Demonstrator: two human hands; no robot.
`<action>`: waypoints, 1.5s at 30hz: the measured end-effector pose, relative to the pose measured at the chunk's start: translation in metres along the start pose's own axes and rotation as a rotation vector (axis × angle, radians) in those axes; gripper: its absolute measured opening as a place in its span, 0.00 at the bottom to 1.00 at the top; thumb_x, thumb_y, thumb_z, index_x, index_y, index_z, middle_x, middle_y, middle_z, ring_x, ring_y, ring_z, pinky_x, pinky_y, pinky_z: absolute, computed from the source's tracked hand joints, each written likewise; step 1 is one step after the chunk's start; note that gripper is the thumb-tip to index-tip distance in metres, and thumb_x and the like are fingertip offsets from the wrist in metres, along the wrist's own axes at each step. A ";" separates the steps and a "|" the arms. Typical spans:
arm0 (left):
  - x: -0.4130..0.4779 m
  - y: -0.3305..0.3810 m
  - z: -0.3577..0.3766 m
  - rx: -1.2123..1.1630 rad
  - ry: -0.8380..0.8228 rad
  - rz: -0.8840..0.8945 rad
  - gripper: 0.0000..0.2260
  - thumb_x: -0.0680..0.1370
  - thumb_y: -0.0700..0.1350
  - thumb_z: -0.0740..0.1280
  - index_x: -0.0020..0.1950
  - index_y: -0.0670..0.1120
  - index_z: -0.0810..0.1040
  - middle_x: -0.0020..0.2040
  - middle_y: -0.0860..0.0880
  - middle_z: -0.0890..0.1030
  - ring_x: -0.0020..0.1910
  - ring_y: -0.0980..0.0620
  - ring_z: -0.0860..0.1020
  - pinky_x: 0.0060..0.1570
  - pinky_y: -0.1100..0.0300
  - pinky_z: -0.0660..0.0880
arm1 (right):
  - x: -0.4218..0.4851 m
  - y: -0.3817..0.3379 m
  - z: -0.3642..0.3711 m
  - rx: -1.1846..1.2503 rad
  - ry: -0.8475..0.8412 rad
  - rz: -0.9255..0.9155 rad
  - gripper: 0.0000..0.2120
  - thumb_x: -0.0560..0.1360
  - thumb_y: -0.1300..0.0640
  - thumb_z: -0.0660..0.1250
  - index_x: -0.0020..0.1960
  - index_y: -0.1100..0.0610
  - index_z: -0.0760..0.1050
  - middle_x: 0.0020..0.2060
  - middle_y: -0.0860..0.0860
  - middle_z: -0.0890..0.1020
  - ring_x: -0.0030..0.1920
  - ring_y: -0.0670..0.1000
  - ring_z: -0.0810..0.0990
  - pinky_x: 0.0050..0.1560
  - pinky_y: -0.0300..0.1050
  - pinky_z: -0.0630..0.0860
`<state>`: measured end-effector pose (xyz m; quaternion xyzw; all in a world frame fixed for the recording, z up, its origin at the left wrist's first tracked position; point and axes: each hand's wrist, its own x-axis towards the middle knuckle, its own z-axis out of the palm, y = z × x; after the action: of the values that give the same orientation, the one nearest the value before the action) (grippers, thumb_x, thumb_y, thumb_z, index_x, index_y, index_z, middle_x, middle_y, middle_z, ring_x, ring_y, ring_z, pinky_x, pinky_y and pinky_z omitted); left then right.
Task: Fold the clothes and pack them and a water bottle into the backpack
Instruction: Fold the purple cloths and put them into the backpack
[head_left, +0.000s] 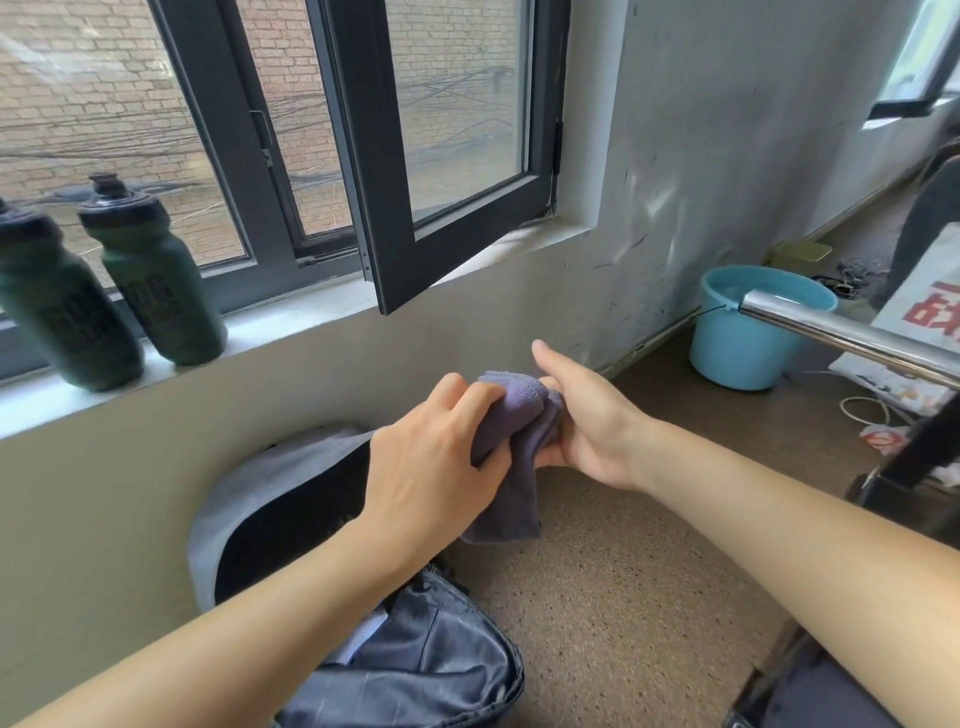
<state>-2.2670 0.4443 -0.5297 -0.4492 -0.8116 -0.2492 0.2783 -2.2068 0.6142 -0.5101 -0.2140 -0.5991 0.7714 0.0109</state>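
Currently the purple garment (519, 499) is hanging part-folded just above the open backpack (270, 499). The left hand (431, 457) is gripping it with curled fingers, and the right hand (587, 421) is cupping its far side, thumb raised. Two water bottles (156, 280) are standing on the windowsill (291, 317), so packing appears unfinished.

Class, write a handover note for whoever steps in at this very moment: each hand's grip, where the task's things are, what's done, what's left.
Left hand grips the purple cloth from above; right hand holds it from below, thumb raised.
Backpack lies open on the floor by the wall; two green bottles stand on the windowsill.
Done: backpack opened.
Left: finish folding the cloth, pack it, add a bottle.
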 end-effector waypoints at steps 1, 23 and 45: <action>0.001 -0.002 -0.001 0.011 -0.004 0.017 0.11 0.74 0.53 0.68 0.55 0.53 0.79 0.45 0.52 0.75 0.35 0.46 0.78 0.25 0.53 0.73 | -0.001 0.000 -0.001 -0.026 -0.055 -0.002 0.29 0.80 0.33 0.57 0.57 0.56 0.84 0.54 0.58 0.85 0.58 0.57 0.83 0.60 0.58 0.80; 0.018 -0.049 -0.001 -1.348 -0.371 -0.563 0.25 0.66 0.41 0.80 0.63 0.45 0.81 0.60 0.38 0.84 0.65 0.36 0.80 0.66 0.38 0.76 | 0.001 -0.015 0.008 0.520 0.171 -0.022 0.18 0.77 0.63 0.64 0.29 0.55 0.72 0.24 0.49 0.68 0.23 0.44 0.66 0.24 0.35 0.73; 0.017 -0.091 -0.023 -1.206 -0.786 -0.693 0.09 0.74 0.42 0.69 0.51 0.48 0.85 0.53 0.45 0.85 0.52 0.45 0.82 0.62 0.47 0.77 | 0.010 0.000 -0.008 0.028 0.121 -0.167 0.15 0.75 0.67 0.58 0.31 0.56 0.68 0.29 0.53 0.67 0.31 0.48 0.68 0.33 0.42 0.70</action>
<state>-2.3477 0.3960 -0.5155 -0.2993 -0.6690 -0.5411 -0.4124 -2.2134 0.6239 -0.5152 -0.2095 -0.6024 0.7616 0.1144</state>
